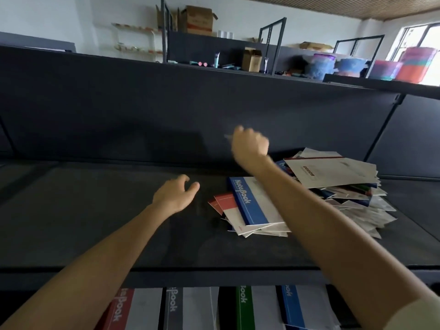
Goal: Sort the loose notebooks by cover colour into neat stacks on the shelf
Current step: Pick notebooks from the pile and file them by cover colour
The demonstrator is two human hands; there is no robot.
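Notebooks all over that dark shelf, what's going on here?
A person is sorting them by colour. Both hands are over the shelf: the left hand hovers open beside a blue notebook topping a small heap, the right hand is raised with fingers curled, blurred. A messy pile waits at right; sorted stacks sit below.

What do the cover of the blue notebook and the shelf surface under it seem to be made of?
The blue notebook seems to have a thin card cover, smooth, perhaps satin: crisp printed lettering, white paper edges beneath. The shelf looks like painted metal or laminate, dark grey and matte: flat, dull, thin front lip.
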